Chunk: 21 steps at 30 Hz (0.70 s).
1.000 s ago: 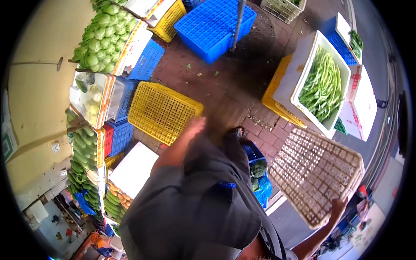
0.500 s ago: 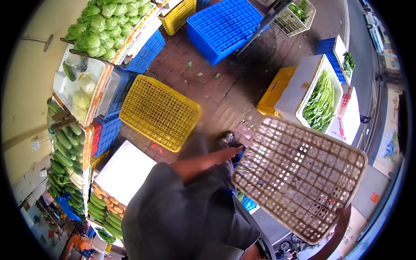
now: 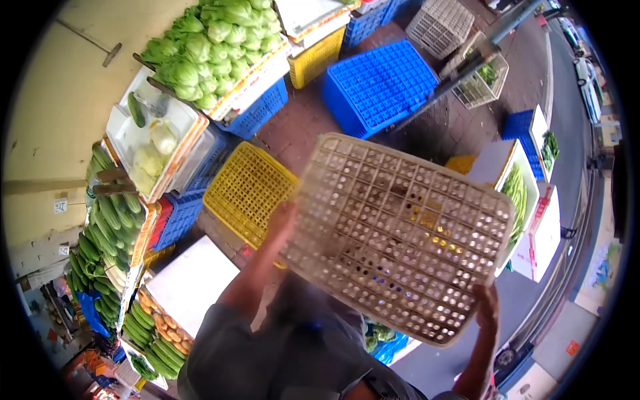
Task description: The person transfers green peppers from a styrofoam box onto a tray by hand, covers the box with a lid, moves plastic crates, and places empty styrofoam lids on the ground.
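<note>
Beige rectangular plastic lattice crate (image 3: 400, 240) hung aslant before the person's body, above red-brown brick pavement (image 3: 303, 123). Right hand (image 3: 487, 307): fingers gripped its lower-right rim. Left hand (image 3: 283, 220): at its left edge, blurred; firm grip or mere touch, could not tell. Main worry: a weak left hold could have let that end drop or swing. Yellow rectangular plastic crate (image 3: 243, 190) lay just beyond, apt to snag a low corner. Rightward, a white foam box (image 3: 490, 160) of long green vegetables (image 3: 515, 200) stood partly masked; a wide turn might have knocked it.
</note>
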{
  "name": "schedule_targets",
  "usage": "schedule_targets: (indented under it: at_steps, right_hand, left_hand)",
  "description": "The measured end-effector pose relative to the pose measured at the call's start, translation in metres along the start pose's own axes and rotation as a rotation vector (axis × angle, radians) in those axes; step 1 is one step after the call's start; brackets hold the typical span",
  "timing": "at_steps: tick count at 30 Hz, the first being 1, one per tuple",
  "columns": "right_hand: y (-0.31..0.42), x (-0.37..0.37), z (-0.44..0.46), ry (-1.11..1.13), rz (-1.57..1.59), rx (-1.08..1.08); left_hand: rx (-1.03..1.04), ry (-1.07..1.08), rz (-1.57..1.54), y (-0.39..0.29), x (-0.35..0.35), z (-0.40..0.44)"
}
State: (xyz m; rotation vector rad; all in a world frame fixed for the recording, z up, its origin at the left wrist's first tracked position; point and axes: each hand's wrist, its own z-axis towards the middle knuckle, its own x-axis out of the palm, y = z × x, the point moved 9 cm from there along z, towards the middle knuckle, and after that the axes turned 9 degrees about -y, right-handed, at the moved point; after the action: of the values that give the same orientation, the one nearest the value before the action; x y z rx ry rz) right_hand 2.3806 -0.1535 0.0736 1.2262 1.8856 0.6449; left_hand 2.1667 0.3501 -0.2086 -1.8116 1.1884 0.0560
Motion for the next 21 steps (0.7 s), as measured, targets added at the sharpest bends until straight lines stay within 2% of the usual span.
schedule_targets:
  at_steps: [4, 6, 7, 9, 12, 13, 16, 18, 20, 21]
  right_hand:
    - [-0.077, 0.054, 0.056, 0.139, 0.177, 0.109]
    - [-0.117, 0.072, 0.075, 0.079, 0.228, 0.252]
    - [-0.121, 0.091, 0.079, 0.052, 0.293, 0.264]
    - [-0.132, 0.116, 0.086, 0.058, 0.334, 0.253]
    - [-0.148, 0.149, 0.105, 0.064, 0.416, 0.285]
    - [-0.173, 0.153, 0.121, 0.038, 0.445, 0.288]
    - [-0.211, 0.167, 0.172, -0.132, 0.469, 0.308]
    - [-0.192, 0.184, 0.196, -0.149, 0.536, 0.187]
    - [-0.175, 0.188, 0.215, -0.27, 0.549, 0.084]
    - [-0.186, 0.188, 0.232, -0.291, 0.553, 0.05]
  left_hand:
    - [0.074, -0.158, 0.191, -0.011, -0.059, 0.051]
    - [0.064, -0.165, 0.256, -0.021, -0.073, 0.073]
    - [0.058, -0.173, 0.322, -0.051, -0.083, 0.071]
    - [0.076, -0.173, 0.459, -0.065, -0.083, 0.102]
    - [0.144, -0.165, 0.547, -0.1, -0.066, 0.144]
    - [0.18, -0.174, 0.559, -0.107, -0.055, 0.168]
    - [0.251, -0.186, 0.65, -0.15, -0.017, 0.228]
    - [0.366, -0.198, 0.574, -0.171, 0.013, 0.27]
    - [0.403, -0.237, 0.48, -0.2, 0.033, 0.283]
    - [0.445, -0.249, 0.444, -0.207, 0.039, 0.292]
